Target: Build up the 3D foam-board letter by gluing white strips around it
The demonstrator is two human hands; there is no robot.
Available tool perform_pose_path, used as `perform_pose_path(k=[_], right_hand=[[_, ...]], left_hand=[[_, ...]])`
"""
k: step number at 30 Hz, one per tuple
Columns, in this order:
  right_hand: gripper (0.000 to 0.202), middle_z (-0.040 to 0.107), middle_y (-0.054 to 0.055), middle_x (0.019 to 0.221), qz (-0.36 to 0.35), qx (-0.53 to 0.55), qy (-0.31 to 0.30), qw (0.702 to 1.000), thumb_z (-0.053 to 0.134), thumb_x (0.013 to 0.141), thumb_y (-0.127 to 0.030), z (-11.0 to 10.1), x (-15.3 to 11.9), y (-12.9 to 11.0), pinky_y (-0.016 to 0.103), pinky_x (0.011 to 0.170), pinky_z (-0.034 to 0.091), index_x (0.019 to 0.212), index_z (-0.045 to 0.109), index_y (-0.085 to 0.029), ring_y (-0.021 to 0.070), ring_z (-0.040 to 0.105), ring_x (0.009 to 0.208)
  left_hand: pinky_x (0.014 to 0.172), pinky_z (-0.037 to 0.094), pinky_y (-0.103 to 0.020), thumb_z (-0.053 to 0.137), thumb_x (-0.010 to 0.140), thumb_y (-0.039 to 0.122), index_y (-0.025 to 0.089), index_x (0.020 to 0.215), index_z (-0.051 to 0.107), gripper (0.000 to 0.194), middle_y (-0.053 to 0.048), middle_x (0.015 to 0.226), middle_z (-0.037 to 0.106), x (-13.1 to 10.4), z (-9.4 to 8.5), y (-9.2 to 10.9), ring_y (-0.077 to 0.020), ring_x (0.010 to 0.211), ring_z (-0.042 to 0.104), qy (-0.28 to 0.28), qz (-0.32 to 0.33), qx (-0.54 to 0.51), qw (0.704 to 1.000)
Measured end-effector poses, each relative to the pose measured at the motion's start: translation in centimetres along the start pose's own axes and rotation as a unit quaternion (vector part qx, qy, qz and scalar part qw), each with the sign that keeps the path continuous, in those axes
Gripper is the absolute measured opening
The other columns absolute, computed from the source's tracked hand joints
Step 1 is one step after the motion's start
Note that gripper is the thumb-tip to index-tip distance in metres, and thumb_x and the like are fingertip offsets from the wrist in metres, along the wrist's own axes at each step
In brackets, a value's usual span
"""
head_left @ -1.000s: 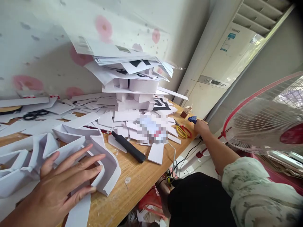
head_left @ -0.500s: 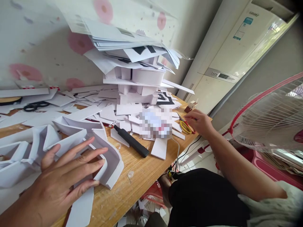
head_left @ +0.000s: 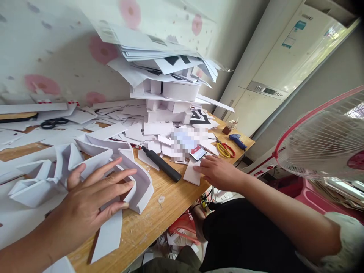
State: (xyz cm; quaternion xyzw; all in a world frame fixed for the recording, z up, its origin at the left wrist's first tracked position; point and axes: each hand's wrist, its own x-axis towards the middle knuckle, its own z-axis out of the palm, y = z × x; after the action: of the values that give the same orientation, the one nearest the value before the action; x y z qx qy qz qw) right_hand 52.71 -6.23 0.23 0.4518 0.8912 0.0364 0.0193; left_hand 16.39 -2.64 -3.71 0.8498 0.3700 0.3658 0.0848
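My left hand (head_left: pixel 99 193) is spread over a white foam board model (head_left: pixel 142 185) with curved and angled walls. Its fingers rest on the walls near the model's right end. A loose white strip (head_left: pixel 109 233) lies beneath that hand. My right hand (head_left: pixel 217 170) is at the table edge, fingers loosely bent and touching a flat white board piece (head_left: pixel 192 173). Just beyond its fingertips lies a card-like object (head_left: pixel 198 152) with a red and white face, partly blurred. Between my hands lies a black-handled tool (head_left: pixel 163 165).
Pliers (head_left: pixel 225 148) with yellow and red handles and a blue glue gun (head_left: pixel 238 141) lie at the table's right end. A layered white model (head_left: pixel 170 104) with sheets on top stands behind. White scraps and black scissors (head_left: pixel 54 122) lie further left. A fan (head_left: pixel 321 140) stands right.
My right hand has moved left and nearer, from beside the pliers to the white board piece. The blue glue gun now shows. My left hand stays on the model; the view has shifted slightly.
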Motion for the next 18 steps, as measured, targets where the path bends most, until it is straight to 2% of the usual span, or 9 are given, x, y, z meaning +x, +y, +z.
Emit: perform_pose_path(k=[4,6,8,11,13,16,18], right_hand=[[0.03,0.063,0.01,0.097,-0.027,0.036,-0.021,0.999,0.054,0.091,-0.021,-0.3,-1.5,-2.7,0.036,0.081,0.042,0.12,0.062,-0.017,0.0227,0.051,0.089],[0.024,0.063,0.009,0.098,-0.035,0.079,-0.014,0.996,0.051,0.093,-0.022,-0.4,-2.0,-3.4,0.034,0.081,0.042,0.113,0.065,-0.019,0.021,0.052,0.09],[0.024,0.062,0.009,0.099,-0.012,0.095,-0.001,0.995,0.049,0.095,-0.024,-0.3,-2.0,-3.3,0.033,0.082,0.043,0.111,0.066,-0.018,0.0204,0.052,0.089],[0.042,0.06,0.014,0.104,0.061,0.04,-0.004,0.997,0.054,0.093,-0.035,0.1,-1.6,-2.8,0.039,0.082,0.046,0.128,0.058,-0.012,0.0258,0.052,0.093],[0.057,0.06,0.017,0.105,0.08,0.01,-0.018,0.997,0.06,0.089,-0.043,0.3,-1.4,-2.7,0.045,0.082,0.047,0.134,0.053,-0.008,0.0297,0.051,0.095],[0.06,0.06,0.015,0.1,0.038,0.012,-0.03,0.999,0.061,0.087,-0.048,0.2,-1.5,-3.1,0.045,0.082,0.046,0.133,0.054,-0.01,0.0295,0.051,0.093],[0.043,0.061,0.012,0.096,-0.018,0.032,-0.018,0.999,0.057,0.091,-0.043,-0.1,-1.8,-3.4,0.041,0.08,0.044,0.123,0.061,-0.015,0.0258,0.051,0.089]], left_hand=[[0.116,0.005,-0.045,0.04,0.088,0.07,0.042,0.087,0.072,0.043,0.009,0.115,0.071,0.0,-0.1,0.2,-0.023,0.129,0.052,-0.001,0.003,-0.008,1.0],[0.116,0.005,-0.046,0.04,0.09,0.068,0.04,0.085,0.073,0.043,0.007,0.114,0.072,0.0,-0.1,0.4,-0.0231,0.128,0.052,-0.001,0.004,-0.013,1.0],[0.116,0.005,-0.047,0.041,0.091,0.065,0.038,0.083,0.073,0.043,0.006,0.113,0.072,0.0,-0.2,0.6,-0.0236,0.129,0.052,0.002,-0.008,-0.017,1.0],[0.116,0.005,-0.048,0.043,0.09,0.065,0.037,0.084,0.073,0.041,0.005,0.113,0.072,0.0,-0.3,0.7,-0.0251,0.129,0.051,-0.004,-0.012,-0.022,1.0],[0.116,0.004,-0.049,0.044,0.089,0.066,0.039,0.086,0.073,0.04,0.005,0.114,0.072,0.1,-0.3,0.7,-0.0259,0.128,0.052,-0.012,-0.004,-0.024,1.0],[0.115,0.005,-0.05,0.045,0.091,0.061,0.038,0.087,0.072,0.037,0.005,0.115,0.072,0.2,-0.4,0.9,-0.0259,0.128,0.052,-0.011,-0.012,-0.026,1.0],[0.115,0.006,-0.05,0.044,0.093,0.058,0.037,0.085,0.072,0.036,0.005,0.115,0.072,0.2,-0.4,1.2,-0.0256,0.129,0.052,-0.007,-0.018,-0.027,0.999]])
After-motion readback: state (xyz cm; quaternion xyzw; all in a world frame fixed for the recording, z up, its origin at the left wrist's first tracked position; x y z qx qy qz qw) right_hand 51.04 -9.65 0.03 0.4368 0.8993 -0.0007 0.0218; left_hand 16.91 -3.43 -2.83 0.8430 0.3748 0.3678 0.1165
